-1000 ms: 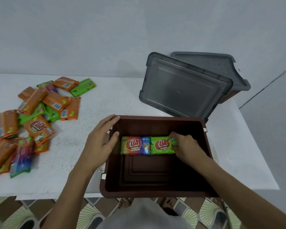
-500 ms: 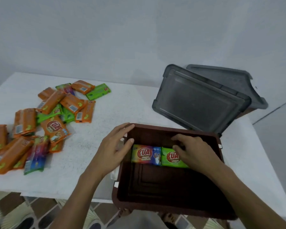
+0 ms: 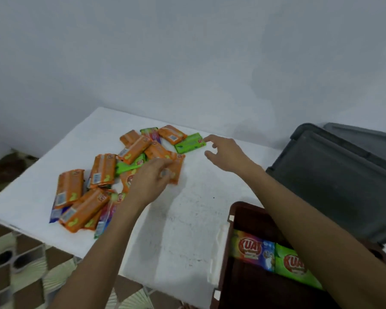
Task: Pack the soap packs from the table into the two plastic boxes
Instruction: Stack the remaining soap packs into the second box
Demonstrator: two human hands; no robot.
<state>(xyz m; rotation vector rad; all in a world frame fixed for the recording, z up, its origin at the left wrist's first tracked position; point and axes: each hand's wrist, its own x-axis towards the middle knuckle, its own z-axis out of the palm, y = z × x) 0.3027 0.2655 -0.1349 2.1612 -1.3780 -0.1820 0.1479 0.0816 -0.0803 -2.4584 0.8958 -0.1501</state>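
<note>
Orange, green and multicolour soap packs (image 3: 103, 172) lie heaped on the white table (image 3: 187, 219), L side. Two boxed packs (image 3: 252, 250) sit side by side in the brown box (image 3: 250, 219), near R. L hand (image 3: 149, 181) is at the orange pack (image 3: 177, 168); blurred, grip can't be told. R hand (image 3: 225, 152) has fingers apart, holding nothing, just beside the green pack (image 3: 188, 143). Grey lids (image 3: 343, 181) lie behind the box.
</note>
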